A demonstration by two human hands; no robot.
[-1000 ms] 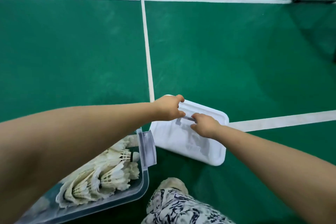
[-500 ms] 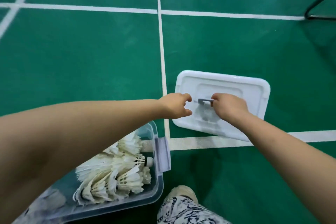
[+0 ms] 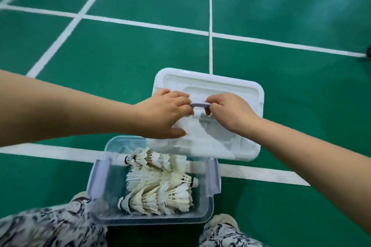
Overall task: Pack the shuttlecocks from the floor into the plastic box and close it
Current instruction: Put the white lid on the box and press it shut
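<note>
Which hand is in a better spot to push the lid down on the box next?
Probably the left hand. Both hands grip the lid's handle, but the left one also spreads over the lid on the side nearest the open box. The right hand only pinches the handle.

box [image 3: 112, 182]: clear, open, on floor | shuttlecocks [image 3: 158, 186]: white, heaped inside | lid [image 3: 236, 90]: white, seemingly above far rim

Premises: an indoor badminton court. The floor [image 3: 120, 62] is a green synthetic sports surface marked with white boundary lines [image 3: 210, 16] crossing at right angles. A clear plastic box [image 3: 152, 218] on it holds feathered shuttlecocks [image 3: 158, 192], consistent with that use. A dark item at the far right edge [image 3: 368, 51] is possibly a net post base; the view is too limited to confirm.
</note>
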